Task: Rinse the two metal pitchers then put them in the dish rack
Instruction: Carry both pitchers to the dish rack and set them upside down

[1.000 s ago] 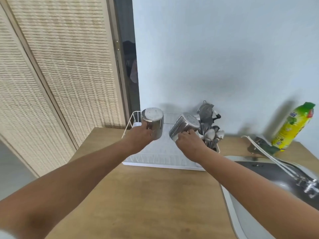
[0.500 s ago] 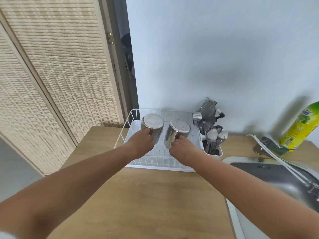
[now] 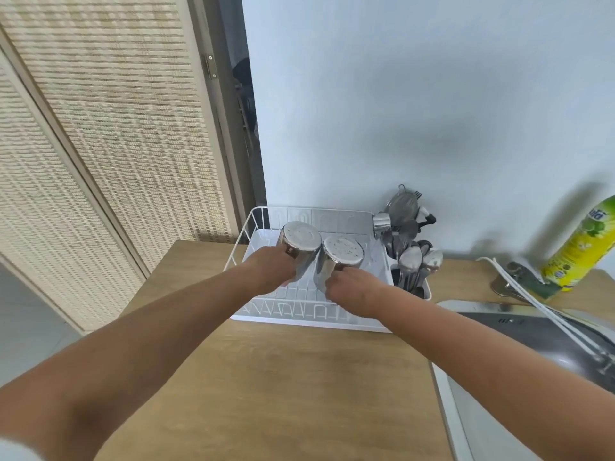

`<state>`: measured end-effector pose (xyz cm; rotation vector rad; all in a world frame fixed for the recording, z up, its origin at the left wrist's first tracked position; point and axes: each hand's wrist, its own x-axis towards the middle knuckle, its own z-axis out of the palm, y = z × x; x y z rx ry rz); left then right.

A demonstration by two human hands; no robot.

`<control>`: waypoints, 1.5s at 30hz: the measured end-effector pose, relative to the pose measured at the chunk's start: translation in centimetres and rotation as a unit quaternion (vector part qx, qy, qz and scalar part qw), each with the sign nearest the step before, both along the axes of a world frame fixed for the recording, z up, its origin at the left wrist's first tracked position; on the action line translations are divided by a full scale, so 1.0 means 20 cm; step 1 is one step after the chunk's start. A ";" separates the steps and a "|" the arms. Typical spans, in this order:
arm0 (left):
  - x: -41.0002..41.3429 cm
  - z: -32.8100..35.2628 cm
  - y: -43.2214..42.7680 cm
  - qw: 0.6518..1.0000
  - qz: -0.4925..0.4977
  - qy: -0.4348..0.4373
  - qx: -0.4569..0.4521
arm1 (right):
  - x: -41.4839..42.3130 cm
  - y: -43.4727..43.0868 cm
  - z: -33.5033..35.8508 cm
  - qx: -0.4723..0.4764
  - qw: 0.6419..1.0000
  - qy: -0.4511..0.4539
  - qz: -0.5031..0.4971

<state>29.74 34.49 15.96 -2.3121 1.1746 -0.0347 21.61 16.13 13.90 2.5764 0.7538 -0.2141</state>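
Observation:
Two metal pitchers stand upside down, side by side, inside the white wire dish rack [image 3: 253,224] on the wooden counter. My left hand [image 3: 271,268] grips the left pitcher [image 3: 301,242] by its side and handle. My right hand [image 3: 354,289] grips the right pitcher [image 3: 339,256] low on its near side. Wet round bases face up on both. The pitchers' rims are hidden behind my hands.
A cutlery holder [image 3: 411,261] full of spoons and utensils sits at the rack's right end. A steel sink [image 3: 545,341] with a faucet [image 3: 512,281] lies at right, a green-yellow dish soap bottle [image 3: 580,247] behind it. Woven folding door [image 3: 100,144] at left.
Both pitchers came down from above the rack into it. The right pitcher turned from tilted to upside down beside the left one.

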 end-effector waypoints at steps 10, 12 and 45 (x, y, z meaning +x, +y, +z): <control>-0.02 -0.14 0.12 0.908 0.168 0.167 -0.346 | -0.01 -0.05 -0.06 0.256 0.928 -0.240 -0.126; -0.04 -0.17 0.14 0.883 0.176 0.181 -0.397 | 0.01 -0.04 -0.04 0.334 0.880 -0.165 -0.293; -0.03 0.01 0.14 0.420 0.365 0.433 -0.709 | 0.10 -0.08 -0.14 0.483 0.771 -0.050 -0.412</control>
